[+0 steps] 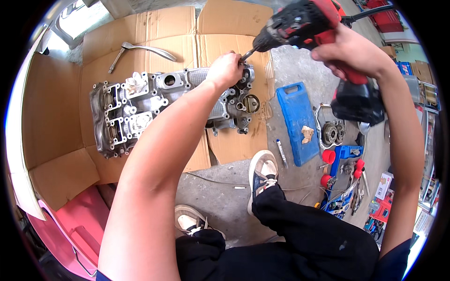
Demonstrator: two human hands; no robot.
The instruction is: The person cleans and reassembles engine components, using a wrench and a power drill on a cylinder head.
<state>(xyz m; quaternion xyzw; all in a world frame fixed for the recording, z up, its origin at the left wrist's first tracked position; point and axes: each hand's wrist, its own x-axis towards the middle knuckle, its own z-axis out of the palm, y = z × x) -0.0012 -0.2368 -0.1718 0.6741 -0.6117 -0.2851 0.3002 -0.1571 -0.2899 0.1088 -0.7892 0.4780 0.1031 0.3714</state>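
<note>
My right hand (349, 54) is closed round the grip of a red and black cordless drill (300, 23), raised above the floor. From its chuck a thin metal driver shaft (246, 55) slants down and left toward the engine part. At its lower end, my left hand (227, 70) is closed with the fingers curled around the shaft's tip; what else they may hold is hidden. Below that hand lies a grey cast-metal engine cylinder head (154, 100), resting on cardboard, with crumpled white paper (136, 83) stuffed into openings.
A ratchet wrench (150, 49) lies on the cardboard (173, 23) behind the engine part. To the right are a blue plastic case (297, 119), a marker (281, 153), a metal cover with gears (332, 133) and a blue tool tray (349, 152). A pink chair (89, 210) stands front left.
</note>
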